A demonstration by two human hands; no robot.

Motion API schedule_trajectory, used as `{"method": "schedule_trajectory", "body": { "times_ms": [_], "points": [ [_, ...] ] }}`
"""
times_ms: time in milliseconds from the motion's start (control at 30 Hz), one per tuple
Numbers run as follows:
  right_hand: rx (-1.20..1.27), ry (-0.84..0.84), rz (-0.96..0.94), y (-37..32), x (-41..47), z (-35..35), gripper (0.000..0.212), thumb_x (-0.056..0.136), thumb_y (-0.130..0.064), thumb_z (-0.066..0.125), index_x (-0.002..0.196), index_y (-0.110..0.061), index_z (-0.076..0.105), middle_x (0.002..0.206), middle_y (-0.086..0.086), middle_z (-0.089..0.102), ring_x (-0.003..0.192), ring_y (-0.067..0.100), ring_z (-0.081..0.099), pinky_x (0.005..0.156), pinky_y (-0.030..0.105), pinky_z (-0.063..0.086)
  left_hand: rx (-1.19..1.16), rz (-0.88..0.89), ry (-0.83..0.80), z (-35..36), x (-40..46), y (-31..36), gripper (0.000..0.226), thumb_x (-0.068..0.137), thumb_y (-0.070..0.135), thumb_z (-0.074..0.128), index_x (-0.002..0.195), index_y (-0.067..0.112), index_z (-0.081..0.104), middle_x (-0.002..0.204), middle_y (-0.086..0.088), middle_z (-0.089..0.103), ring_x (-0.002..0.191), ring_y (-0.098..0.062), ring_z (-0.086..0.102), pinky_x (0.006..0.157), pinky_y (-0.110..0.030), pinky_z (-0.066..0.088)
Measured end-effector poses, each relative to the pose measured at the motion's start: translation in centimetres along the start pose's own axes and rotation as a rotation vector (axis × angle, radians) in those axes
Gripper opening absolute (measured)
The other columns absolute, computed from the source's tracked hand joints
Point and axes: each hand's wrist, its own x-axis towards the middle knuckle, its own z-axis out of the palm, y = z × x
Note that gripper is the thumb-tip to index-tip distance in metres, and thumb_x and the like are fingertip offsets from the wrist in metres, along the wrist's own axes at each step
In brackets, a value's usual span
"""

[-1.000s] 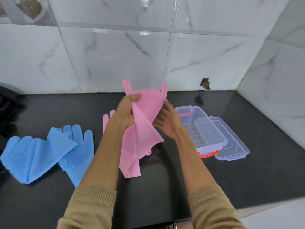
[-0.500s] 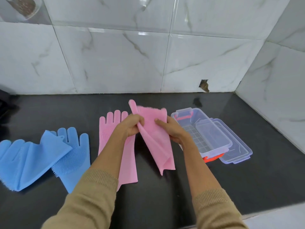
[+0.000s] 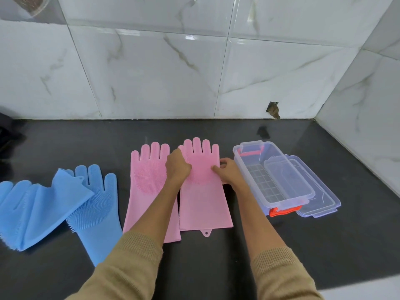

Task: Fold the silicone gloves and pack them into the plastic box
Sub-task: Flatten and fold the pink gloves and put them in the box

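Observation:
Two pink silicone gloves lie flat side by side on the black counter, fingers toward the wall. My left hand point(image 3: 178, 168) pinches the left edge of the right pink glove point(image 3: 203, 202) near its thumb. My right hand point(image 3: 229, 171) grips that glove's right edge. The left pink glove point(image 3: 147, 182) lies untouched, partly under my left forearm. A clear plastic box point(image 3: 249, 161) with an orange latch stands open to the right. Two blue gloves lie at the left, one point(image 3: 32, 211) draped over the other point(image 3: 97, 204).
The box's clear lid point(image 3: 320, 202) leans against its right side. Marble tiled walls point(image 3: 357, 118) close the counter at the back and right. A dark object point(image 3: 6, 131) sits at the far left edge. The pale counter edge runs along the bottom right.
The right pink glove, held up and folded in the air, has been lowered and spread flat on the counter beside the other pink glove. Both hands moved down with it.

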Motion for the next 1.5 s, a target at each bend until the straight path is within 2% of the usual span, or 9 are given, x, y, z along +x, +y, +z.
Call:
{"method": "schedule_trajectory", "body": {
  "times_ms": [100, 233, 367, 433, 533, 833, 1000, 1267, 1500],
  "points": [
    [-0.001, 0.102, -0.008, 0.6, 0.4, -0.6, 0.037, 0.086, -0.013, 0.063, 0.121, -0.002, 0.057, 0.116, 0.015, 0.066, 0.105, 0.029, 0.063, 0.094, 0.043, 0.051, 0.051, -0.044, 0.117, 0.0, -0.4, -0.4, 0.011, 0.089, 0.003, 0.063, 0.097, -0.004, 0.064, 0.085, -0.015, 0.062, 0.076, -0.025, 0.06, 0.06, -0.023, 0.042],
    [0.08, 0.172, 0.024, 1.2, 0.4, -1.1, 0.029, 0.08, -0.011, 0.072, 0.107, -0.001, 0.067, 0.107, 0.016, 0.07, 0.097, 0.029, 0.066, 0.09, 0.046, 0.054, 0.032, -0.09, 0.136, 0.4, -0.6, -1.3, 0.009, 0.092, 0.006, 0.06, 0.094, 0.003, 0.068, 0.088, -0.01, 0.065, 0.072, -0.016, 0.054, 0.048, -0.011, 0.03],
    [0.085, 0.206, 0.074, 1.4, 0.3, -1.4, 0.02, 0.079, -0.01, 0.074, 0.097, -0.002, 0.069, 0.102, 0.015, 0.069, 0.092, 0.028, 0.066, 0.087, 0.043, 0.056, 0.023, -0.097, 0.141, 0.9, -0.9, -1.7, 0.015, 0.094, 0.005, 0.056, 0.094, 0.003, 0.071, 0.086, -0.01, 0.065, 0.072, -0.015, 0.054, 0.052, -0.011, 0.035],
    [0.087, 0.205, 0.107, 1.5, 0.3, -1.6, 0.02, 0.078, -0.009, 0.074, 0.096, -0.002, 0.068, 0.102, 0.015, 0.069, 0.092, 0.028, 0.067, 0.087, 0.042, 0.057, 0.016, -0.101, 0.139, 0.9, -1.1, -1.8, 0.018, 0.094, 0.005, 0.055, 0.098, 0.002, 0.072, 0.095, -0.013, 0.07, 0.074, -0.015, 0.055, 0.062, -0.016, 0.043],
    [0.093, 0.197, 0.143, 1.6, 0.2, -1.8, 0.021, 0.079, -0.01, 0.073, 0.097, 0.0, 0.069, 0.102, 0.016, 0.069, 0.092, 0.029, 0.067, 0.088, 0.041, 0.057, 0.007, -0.102, 0.133, 0.8, -1.4, -1.8, 0.017, 0.092, 0.005, 0.058, 0.099, 0.002, 0.073, 0.099, -0.014, 0.071, 0.078, -0.019, 0.06, 0.07, -0.02, 0.045],
    [0.105, 0.211, 0.11, 2.0, -0.8, -1.8, 0.024, 0.083, -0.011, 0.072, 0.103, 0.002, 0.07, 0.106, 0.018, 0.069, 0.094, 0.031, 0.067, 0.088, 0.041, 0.056, 0.0, -0.098, 0.122, 0.8, -2.3, -2.0, 0.013, 0.089, 0.005, 0.062, 0.096, 0.002, 0.074, 0.097, -0.015, 0.072, 0.073, -0.016, 0.056, 0.07, -0.021, 0.045],
    [0.119, 0.228, 0.059, 2.2, -1.4, -1.6, 0.026, 0.083, -0.01, 0.071, 0.106, 0.003, 0.07, 0.109, 0.019, 0.069, 0.097, 0.032, 0.067, 0.091, 0.045, 0.054, 0.001, -0.084, 0.114, 0.5, -2.8, -1.7, 0.013, 0.088, 0.006, 0.065, 0.097, 0.002, 0.073, 0.098, -0.014, 0.072, 0.087, -0.025, 0.067, 0.073, -0.023, 0.046],
    [0.085, 0.235, 0.031, 2.2, -2.0, -1.6, 0.027, 0.083, -0.009, 0.071, 0.107, 0.003, 0.069, 0.111, 0.019, 0.069, 0.099, 0.034, 0.066, 0.095, 0.046, 0.051, -0.014, -0.043, 0.101, 0.1, -3.5, -2.0, 0.013, 0.087, 0.003, 0.064, 0.094, 0.001, 0.074, 0.096, -0.015, 0.072, 0.087, -0.026, 0.067, 0.072, -0.023, 0.047],
    [-0.058, 0.295, -0.089, 0.3, -2.7, 0.3, 0.03, 0.09, -0.015, 0.062, 0.119, -0.007, 0.061, 0.121, 0.011, 0.063, 0.11, 0.025, 0.06, 0.101, 0.034, 0.044, -0.103, 0.024, 0.16, -1.0, -3.7, -2.0, 0.016, 0.089, 0.007, 0.061, 0.097, 0.003, 0.074, 0.099, -0.013, 0.073, 0.089, -0.022, 0.066, 0.076, -0.022, 0.046]
  ]
}}
